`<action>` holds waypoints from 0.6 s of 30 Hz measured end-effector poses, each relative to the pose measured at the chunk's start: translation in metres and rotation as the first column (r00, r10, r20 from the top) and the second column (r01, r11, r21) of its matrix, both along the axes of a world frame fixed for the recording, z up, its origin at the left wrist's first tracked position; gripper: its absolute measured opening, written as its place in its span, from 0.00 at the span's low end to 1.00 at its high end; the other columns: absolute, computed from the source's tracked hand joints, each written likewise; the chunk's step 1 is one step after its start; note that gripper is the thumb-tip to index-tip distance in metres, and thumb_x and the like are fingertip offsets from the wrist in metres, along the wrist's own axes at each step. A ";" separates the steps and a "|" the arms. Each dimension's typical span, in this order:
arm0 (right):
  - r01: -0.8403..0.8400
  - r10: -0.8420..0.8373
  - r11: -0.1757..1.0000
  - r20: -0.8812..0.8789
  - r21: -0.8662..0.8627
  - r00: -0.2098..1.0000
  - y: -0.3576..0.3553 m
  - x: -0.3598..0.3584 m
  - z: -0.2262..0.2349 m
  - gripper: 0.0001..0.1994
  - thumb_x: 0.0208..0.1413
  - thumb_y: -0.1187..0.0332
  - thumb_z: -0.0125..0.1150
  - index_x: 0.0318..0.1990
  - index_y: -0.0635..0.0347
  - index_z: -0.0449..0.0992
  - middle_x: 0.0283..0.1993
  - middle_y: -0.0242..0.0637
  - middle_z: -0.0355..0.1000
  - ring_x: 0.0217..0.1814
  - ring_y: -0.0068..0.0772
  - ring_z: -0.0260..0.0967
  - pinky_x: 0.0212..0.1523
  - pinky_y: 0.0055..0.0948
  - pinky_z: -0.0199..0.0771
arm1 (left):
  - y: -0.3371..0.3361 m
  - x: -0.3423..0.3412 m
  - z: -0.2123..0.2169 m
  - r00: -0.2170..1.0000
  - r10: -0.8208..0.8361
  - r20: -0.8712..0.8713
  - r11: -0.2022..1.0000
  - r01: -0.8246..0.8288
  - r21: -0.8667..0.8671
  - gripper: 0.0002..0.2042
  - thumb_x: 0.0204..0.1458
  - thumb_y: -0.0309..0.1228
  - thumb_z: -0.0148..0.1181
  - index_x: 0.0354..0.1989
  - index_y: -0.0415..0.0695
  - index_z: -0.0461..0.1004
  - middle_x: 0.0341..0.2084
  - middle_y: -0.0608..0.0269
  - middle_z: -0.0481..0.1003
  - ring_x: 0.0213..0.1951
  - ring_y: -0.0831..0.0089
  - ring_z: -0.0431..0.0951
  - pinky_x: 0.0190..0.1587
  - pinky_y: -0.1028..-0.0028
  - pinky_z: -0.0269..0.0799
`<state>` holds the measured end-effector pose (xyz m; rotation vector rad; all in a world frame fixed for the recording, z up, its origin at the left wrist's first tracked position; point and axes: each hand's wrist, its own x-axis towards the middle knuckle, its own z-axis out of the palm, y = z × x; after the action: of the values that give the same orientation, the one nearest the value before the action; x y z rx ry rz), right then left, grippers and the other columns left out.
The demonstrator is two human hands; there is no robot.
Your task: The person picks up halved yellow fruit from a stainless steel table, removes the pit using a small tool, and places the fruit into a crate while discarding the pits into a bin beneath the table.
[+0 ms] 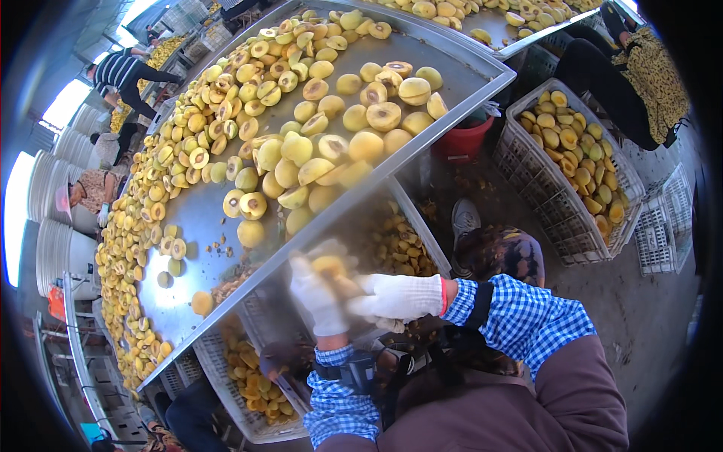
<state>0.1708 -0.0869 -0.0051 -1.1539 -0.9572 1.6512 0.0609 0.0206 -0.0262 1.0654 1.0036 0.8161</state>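
Observation:
Both my hands wear white gloves and meet just beyond the near rim of a metal table point(422, 154). My left hand point(315, 297) is closed around a yellow peach point(329, 265), smeared by motion. From the right, my right hand point(399, 296) grips at the same fruit, its fingertips blurred against it. Whether the peach is whole or split cannot be made out. On the table, many halved yellow peaches point(384, 115) lie in heaps, some cut side up with brown stone hollows, some skin side up.
Below my hands stand crates of peach halves point(252, 377), point(410, 245). A full plastic crate point(557, 188) sits on the floor to the right, near a red bucket point(463, 139) and another white crate point(666, 222). Stacked white tubs point(64, 248) and co-workers point(94, 192) are at the left.

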 end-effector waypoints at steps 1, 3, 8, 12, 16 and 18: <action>-0.078 0.064 0.993 -0.155 -0.088 0.986 0.000 0.004 0.005 0.07 0.60 0.64 0.51 0.36 0.56 0.68 0.21 0.24 0.63 0.20 0.16 0.59 0.19 0.20 0.59 | 0.004 -0.003 0.002 0.996 -0.067 0.066 0.992 0.074 -0.098 0.31 0.58 0.59 0.38 0.38 0.39 0.74 0.30 0.53 0.76 0.29 0.61 0.78 0.30 0.67 0.76; -0.156 0.044 0.966 -0.468 -0.204 0.883 0.002 0.002 0.008 0.04 0.60 0.65 0.52 0.35 0.51 0.67 0.19 0.19 0.59 0.17 0.11 0.54 0.14 0.15 0.51 | 0.005 -0.009 0.012 0.970 -0.152 0.192 0.954 0.194 -0.228 0.30 0.58 0.58 0.40 0.40 0.40 0.74 0.34 0.53 0.77 0.30 0.60 0.78 0.31 0.64 0.76; -0.253 0.084 0.963 -0.789 -0.092 0.609 0.000 0.010 -0.007 0.03 0.61 0.67 0.51 0.34 0.50 0.67 0.17 0.15 0.57 0.13 0.10 0.52 0.10 0.13 0.49 | 0.017 -0.040 0.008 0.987 0.078 0.143 0.997 -0.073 -0.038 0.31 0.60 0.55 0.35 0.49 0.37 0.70 0.40 0.52 0.76 0.37 0.58 0.78 0.42 0.63 0.75; -0.031 -0.129 0.940 -0.438 -0.339 0.890 -0.003 0.015 0.000 0.11 0.58 0.63 0.53 0.27 0.56 0.63 0.13 0.23 0.52 0.09 0.15 0.49 0.09 0.19 0.50 | 0.040 -0.154 0.025 0.888 0.429 -0.168 0.864 -0.348 0.364 0.26 0.60 0.51 0.42 0.47 0.35 0.70 0.36 0.49 0.76 0.39 0.60 0.77 0.38 0.69 0.75; -0.126 0.007 0.956 -0.409 -0.265 0.912 0.000 0.008 -0.004 0.11 0.59 0.61 0.52 0.29 0.55 0.62 0.16 0.25 0.56 0.11 0.17 0.52 0.11 0.20 0.54 | 0.070 -0.137 0.050 0.360 0.722 -0.590 0.554 0.210 0.806 0.24 0.54 0.42 0.57 0.51 0.33 0.68 0.46 0.44 0.72 0.50 0.55 0.71 0.54 0.62 0.65; -0.072 0.005 0.975 -0.304 -0.209 0.953 -0.002 0.008 0.001 0.10 0.60 0.62 0.52 0.30 0.54 0.62 0.18 0.24 0.56 0.12 0.16 0.52 0.12 0.20 0.53 | 0.103 -0.099 0.042 0.482 0.571 -0.665 0.636 0.252 0.729 0.23 0.50 0.39 0.60 0.52 0.37 0.69 0.47 0.46 0.72 0.50 0.53 0.71 0.55 0.61 0.63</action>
<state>0.1791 -0.0886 -0.0042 -0.9875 -0.6187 1.9352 -0.0383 0.1235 0.0155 2.3336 1.7345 0.8910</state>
